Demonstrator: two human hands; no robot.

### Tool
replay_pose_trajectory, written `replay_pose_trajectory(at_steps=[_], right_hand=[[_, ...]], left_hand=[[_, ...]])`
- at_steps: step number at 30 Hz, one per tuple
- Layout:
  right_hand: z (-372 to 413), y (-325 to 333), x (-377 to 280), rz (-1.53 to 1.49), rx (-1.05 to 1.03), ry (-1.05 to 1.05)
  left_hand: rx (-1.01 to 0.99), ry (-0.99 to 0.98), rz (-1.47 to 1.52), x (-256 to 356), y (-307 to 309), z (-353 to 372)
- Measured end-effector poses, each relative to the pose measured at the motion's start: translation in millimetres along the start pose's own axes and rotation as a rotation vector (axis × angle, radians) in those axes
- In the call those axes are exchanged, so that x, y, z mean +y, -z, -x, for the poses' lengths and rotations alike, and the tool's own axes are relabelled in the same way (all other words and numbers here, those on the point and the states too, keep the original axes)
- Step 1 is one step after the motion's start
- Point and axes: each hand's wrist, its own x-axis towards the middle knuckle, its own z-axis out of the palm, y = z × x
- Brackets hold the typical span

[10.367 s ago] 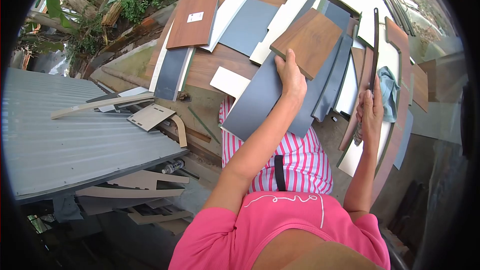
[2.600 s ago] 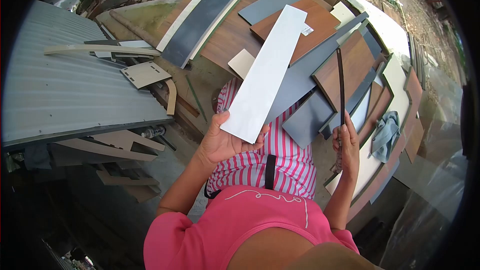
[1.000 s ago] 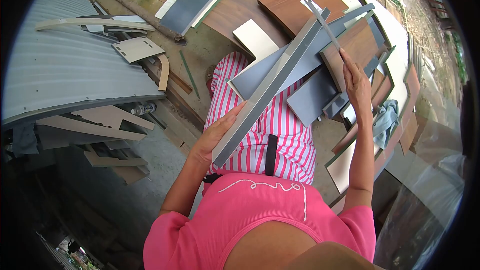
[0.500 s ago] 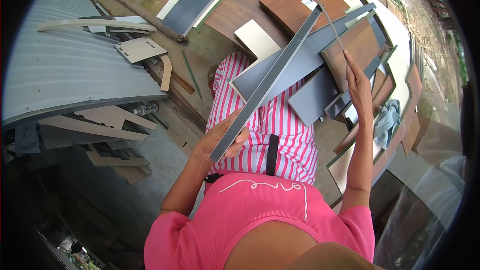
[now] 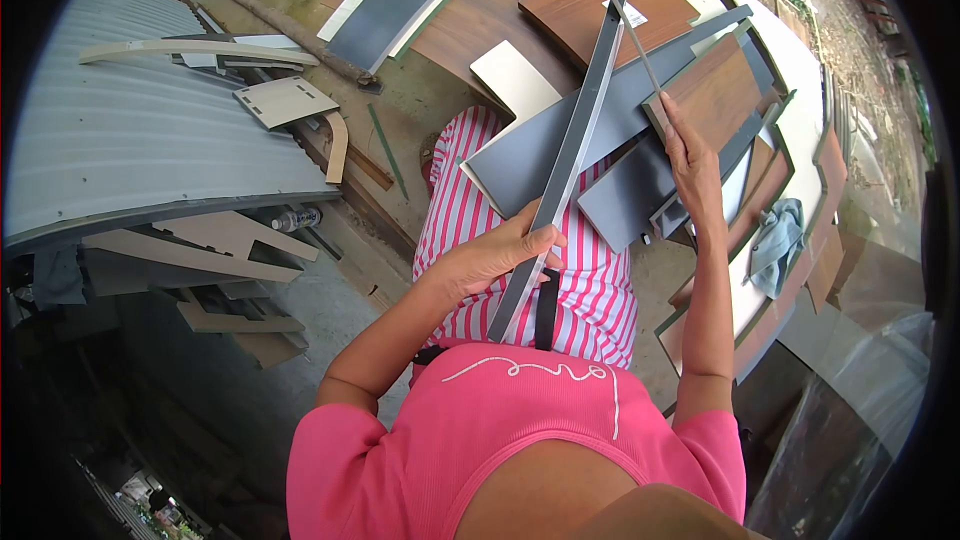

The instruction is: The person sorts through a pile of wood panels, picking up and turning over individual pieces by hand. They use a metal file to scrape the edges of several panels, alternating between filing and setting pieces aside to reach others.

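My left hand point(image 5: 498, 256) is closed around the lower part of a long, narrow dark grey strip point(image 5: 581, 130) with a pale side edge. The strip slants up and away from my lap. In my right hand point(image 5: 694, 162) is a slim, tapering metal rod point(image 5: 640, 48), gripped at its near end. Its far end lies against or very near the strip's upper end; actual contact is hard to tell. Beneath both, a wide grey board point(image 5: 540, 152) leans across my striped trousers. A brown wood-grain board point(image 5: 715, 90) sits just beyond my right hand.
Stacked panel offcuts point(image 5: 800, 130) crowd the right side, with a blue-grey cloth point(image 5: 776, 248) on them. A corrugated metal sheet point(image 5: 110, 130) at left carries curved pale pieces point(image 5: 200, 52). A bottle point(image 5: 297, 219) lies near its edge. More boards point(image 5: 590, 10) lie ahead.
My left hand has moved right and up, bringing the grey strip to a steeper angle. My right hand and the rod have shifted left and slightly up.
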Motion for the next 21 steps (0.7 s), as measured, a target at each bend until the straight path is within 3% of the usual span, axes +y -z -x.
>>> replay_pose_trajectory(at_steps=[2,4,7,9,11,13,17,19,21], right_hand=[[-2.0,-3.2,-5.8,-0.002,-0.030,-0.039],[-3.3,-6.1,-6.4,-0.004,-0.059,-0.073],[-4.8,-4.0,-7.0,-0.048,0.059,0.033],[-4.8,16.1,-13.4,-0.208,-0.006,-0.113],[-7.9,38.4,-15.7,-0.320,0.054,-0.094],[-6.5,73.2,-32.2,-0.418,-0.018,-0.114],[-10.8,124.1,-47.3,-0.380,-0.064,0.064],[-12.1,142.1,-56.3,-0.221,-0.185,0.228],[-12.1,157.2,-63.0,-0.200,-0.206,0.226]], left_hand=[[0.144,-0.004,-0.056,2.7,-4.0,-3.6],[0.157,-0.056,-0.065,7.2,-4.5,-4.4],[0.207,-0.158,-0.064,16.3,-7.7,0.5],[0.245,-0.234,-0.089,19.3,-2.7,7.0],[0.249,-0.228,-0.161,19.3,7.3,18.5],[0.265,-0.294,-0.224,25.8,14.7,33.4],[0.203,-0.380,-0.437,30.3,33.4,49.1],[0.191,-0.370,-0.475,28.8,40.3,55.6],[0.272,-0.321,-0.576,27.7,43.1,61.1]])
